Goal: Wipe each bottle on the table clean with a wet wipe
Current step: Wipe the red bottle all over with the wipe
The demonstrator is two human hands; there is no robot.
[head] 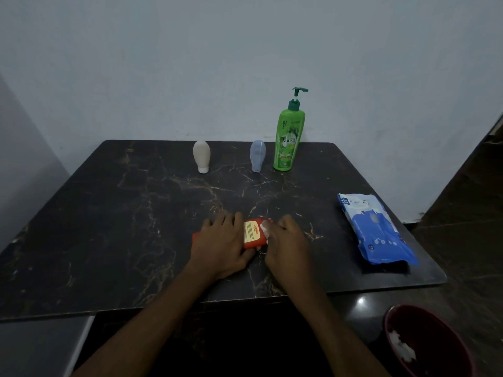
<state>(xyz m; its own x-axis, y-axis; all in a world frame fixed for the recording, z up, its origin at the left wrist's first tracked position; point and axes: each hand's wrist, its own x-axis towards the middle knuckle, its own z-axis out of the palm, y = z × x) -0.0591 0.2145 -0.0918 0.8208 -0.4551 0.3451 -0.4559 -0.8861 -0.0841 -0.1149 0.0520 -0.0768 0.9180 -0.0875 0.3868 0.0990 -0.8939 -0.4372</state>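
The orange bottle [253, 232] lies on its side on the bench [109, 213], between the two hands. The left hand [220, 240] covers most of it, fingers laid over the top and thumb hooked round the near edge. This grip probably pins the bottle so it cannot roll or slide under rubbing. The right hand [285, 240] is curled round a bunched white wipe [265, 231] and presses it against the bottle's exposed end.

The bottle is flat-sided, with a pale yellow label facing up. I cannot tell how clean it is.

Well beyond the hands stand a beige bottle [201, 156], a blue bottle [257, 155] and a green bottle [288, 142], probably waiting their turn. The pack [373, 227] lies right of the right hand, within easy reach. A bin [441, 330] below that side holds white scraps.
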